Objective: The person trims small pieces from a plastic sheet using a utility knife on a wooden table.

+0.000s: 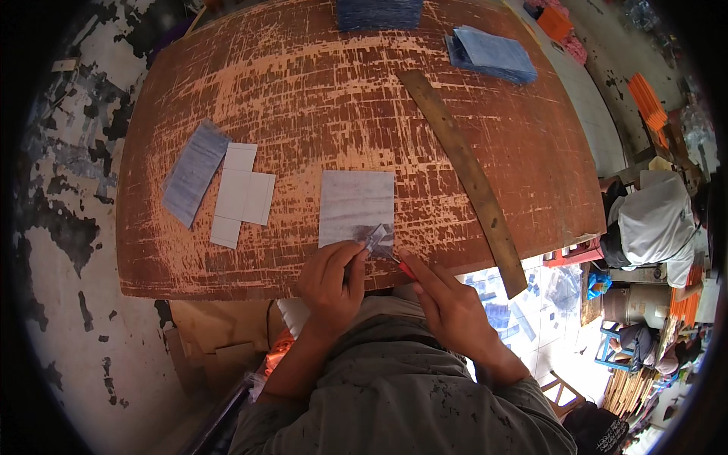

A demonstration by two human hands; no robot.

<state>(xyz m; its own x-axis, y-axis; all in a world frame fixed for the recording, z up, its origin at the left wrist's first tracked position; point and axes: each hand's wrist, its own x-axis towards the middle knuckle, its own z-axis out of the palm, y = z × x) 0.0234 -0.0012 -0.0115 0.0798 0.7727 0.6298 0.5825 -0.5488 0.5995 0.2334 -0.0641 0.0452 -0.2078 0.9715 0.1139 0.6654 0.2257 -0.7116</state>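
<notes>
One small blue-grey piece (pixel 376 238) at the centre of the work, over the near right part of one grey streaked square sheet (pixel 355 201); whether it lies flat on the sheet or just above, can't tell from where I stand; left hand (pixel 331 287) has fingers bent, gripping that piece by the fingertips; right hand (pixel 449 303) closed round one red-handled tool (pixel 407 268), thin metal end toward the piece, contact unclear; square sheet lies near the front edge of the table.

Left of it, one white card cutout (pixel 243 193) with stepped outline and drawn lines; just beside that, one blue-grey rectangular sheet (pixel 196 174), tilted, corner meeting the card; right of the square, one long brown strip (pixel 472 178), dark spots along it, slanting toward the front edge; far side, two stacks of blue-grey sheets, one at top centre (pixel 379 14), one fanned at upper right (pixel 494 54); sheets per stack, too many to count.

Surface: one brown tabletop (pixel 303 98), heavily scored, pale layer showing through; room: one white wall (pixel 68 227) at left, paint peeling to dark patches; tiled floor (pixel 543 326) at right, strewn with blue scraps, uncounted; beyond, one draped white cloth (pixel 657 218), one upper orange stack (pixel 647 101).
</notes>
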